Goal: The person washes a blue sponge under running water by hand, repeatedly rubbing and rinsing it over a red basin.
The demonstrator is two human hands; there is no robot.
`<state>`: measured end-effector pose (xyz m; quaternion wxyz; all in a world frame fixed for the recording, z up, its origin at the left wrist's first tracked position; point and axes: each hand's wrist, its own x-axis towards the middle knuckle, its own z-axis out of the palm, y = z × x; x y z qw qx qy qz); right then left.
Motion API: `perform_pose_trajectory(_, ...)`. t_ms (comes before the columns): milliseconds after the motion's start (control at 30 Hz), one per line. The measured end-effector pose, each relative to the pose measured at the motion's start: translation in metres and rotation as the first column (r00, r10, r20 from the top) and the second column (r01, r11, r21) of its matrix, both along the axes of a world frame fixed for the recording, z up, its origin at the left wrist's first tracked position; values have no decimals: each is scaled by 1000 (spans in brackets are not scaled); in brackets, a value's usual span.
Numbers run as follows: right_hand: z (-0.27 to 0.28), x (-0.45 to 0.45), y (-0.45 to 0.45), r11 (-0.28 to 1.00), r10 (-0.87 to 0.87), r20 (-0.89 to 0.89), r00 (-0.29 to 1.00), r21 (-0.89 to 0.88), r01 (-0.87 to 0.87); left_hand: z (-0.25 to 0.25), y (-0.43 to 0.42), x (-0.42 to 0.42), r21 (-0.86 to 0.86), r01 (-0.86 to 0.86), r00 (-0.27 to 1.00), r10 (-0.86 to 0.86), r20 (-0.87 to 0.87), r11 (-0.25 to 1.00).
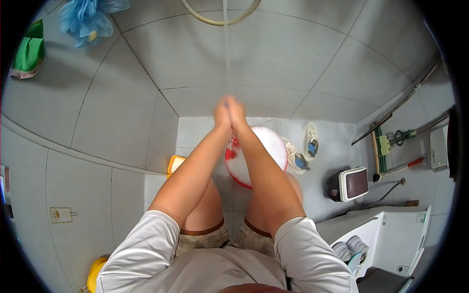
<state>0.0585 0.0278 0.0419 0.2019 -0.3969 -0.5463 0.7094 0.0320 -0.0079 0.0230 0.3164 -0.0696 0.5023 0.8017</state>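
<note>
Both arms stretch forward, and my hands meet under a thin stream of water [226,53] falling from above. My left hand [222,113] presses against my right hand [237,111]; both look closed together and slightly blurred. Whether anything lies between them is hidden. Below and a little nearer stands a round red-rimmed basin [246,185] on the floor, filled with white suds [268,144]. Some red and white material [233,148] shows at its left side, partly behind my forearms.
White shoes [310,139] stand right of the basin. Further right are a lidded bin [353,184], a broom [377,151] and a white cabinet [395,229] with dishes. A yellow container [175,164] sits left. Blue mesh [88,19] hangs upper left; a hose [215,22] loops above.
</note>
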Motion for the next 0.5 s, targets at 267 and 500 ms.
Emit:
perform_pose_trajectory(267, -6, 1, 6, 998, 12, -2, 1000, -60, -12, -5, 9, 7, 3, -115, 989, 114, 94, 993)
perform_pose_trajectory(500, 3, 2, -1, 998, -2, -62, 998, 68, 7, 34, -4, 16, -24, -35, 987, 39, 158, 999)
